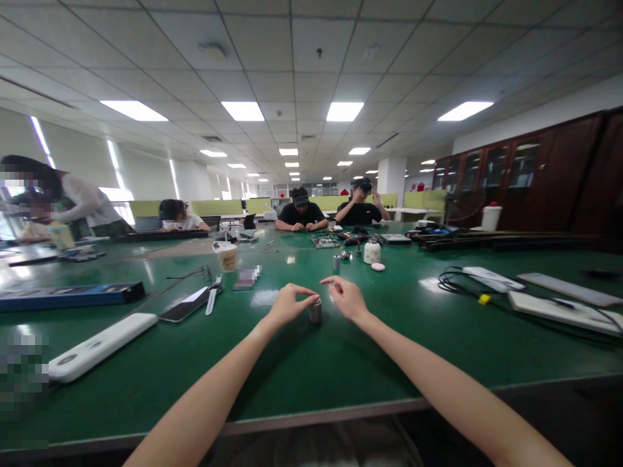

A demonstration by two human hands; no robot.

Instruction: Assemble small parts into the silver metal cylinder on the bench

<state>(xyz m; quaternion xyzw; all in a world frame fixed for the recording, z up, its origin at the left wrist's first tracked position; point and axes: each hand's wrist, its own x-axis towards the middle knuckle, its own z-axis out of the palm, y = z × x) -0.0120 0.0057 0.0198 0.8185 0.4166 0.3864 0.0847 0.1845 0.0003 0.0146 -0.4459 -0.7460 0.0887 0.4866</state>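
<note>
A small grey metal cylinder [315, 312] stands upright on the green table in front of me. My left hand [291, 303] comes at it from the left, with thumb and index finger closed together at its top edge. Just right of the cylinder, my right hand [346, 297] hovers above the table with its fingers bent and the index finger pointing left. Whatever lies between those right fingertips is too small to make out. A second metal cylinder [336, 263] stands farther back, beyond my right hand.
A white jar [372, 251] and a pink lid [378, 266] stand beyond my right hand. To the left are a drink cup [228, 257], a phone [187, 306] and a white power strip [102, 347]. Cables and white devices [564, 312] lie right. Several people sit across the table.
</note>
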